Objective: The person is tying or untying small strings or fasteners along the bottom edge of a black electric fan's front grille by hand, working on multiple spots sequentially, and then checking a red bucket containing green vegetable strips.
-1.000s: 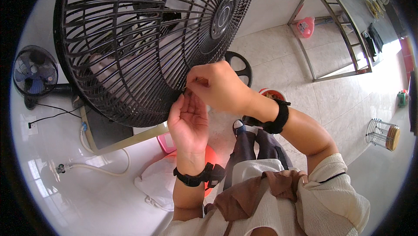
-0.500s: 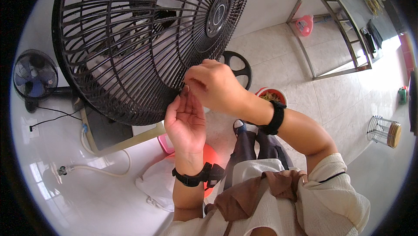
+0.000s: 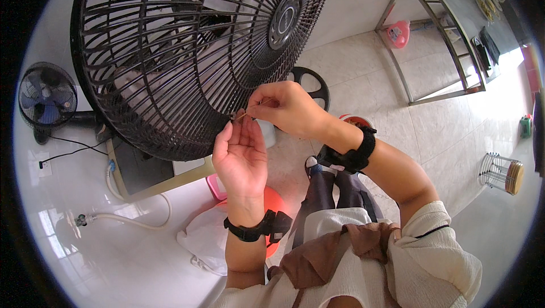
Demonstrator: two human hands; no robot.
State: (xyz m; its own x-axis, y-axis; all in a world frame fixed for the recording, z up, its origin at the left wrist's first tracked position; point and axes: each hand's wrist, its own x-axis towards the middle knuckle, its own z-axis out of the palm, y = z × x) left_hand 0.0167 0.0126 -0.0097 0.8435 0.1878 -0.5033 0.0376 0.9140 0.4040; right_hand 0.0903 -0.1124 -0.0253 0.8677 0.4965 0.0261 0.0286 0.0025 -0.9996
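A large black fan grille (image 3: pixel 187 58) fills the upper left, with a round hub (image 3: pixel 285 19). Beside its lower edge my right hand (image 3: pixel 286 109) pinches a thin, pale, toothpick-like stick (image 3: pixel 243 115). The stick's far end is at the grille's bars. My left hand (image 3: pixel 241 160) is palm up just below, fingers stretched toward the grille's rim and nothing visible in the palm. Whether its fingertips touch the rim I cannot tell. Black bands circle both wrists.
A smaller fan (image 3: pixel 47 95) is at the far left, near a hose (image 3: pixel 130 223). Below the grille are an orange-red tub (image 3: pixel 275 203) and a white bag (image 3: pixel 207 231). A metal-framed table (image 3: pixel 448 30) stands upper right, stacked stools (image 3: pixel 502 173) lower right.
My right hand has turned and shifted slightly right, so the thin stick in its fingers now shows. My left hand stays nearly in place beneath the grille's edge.
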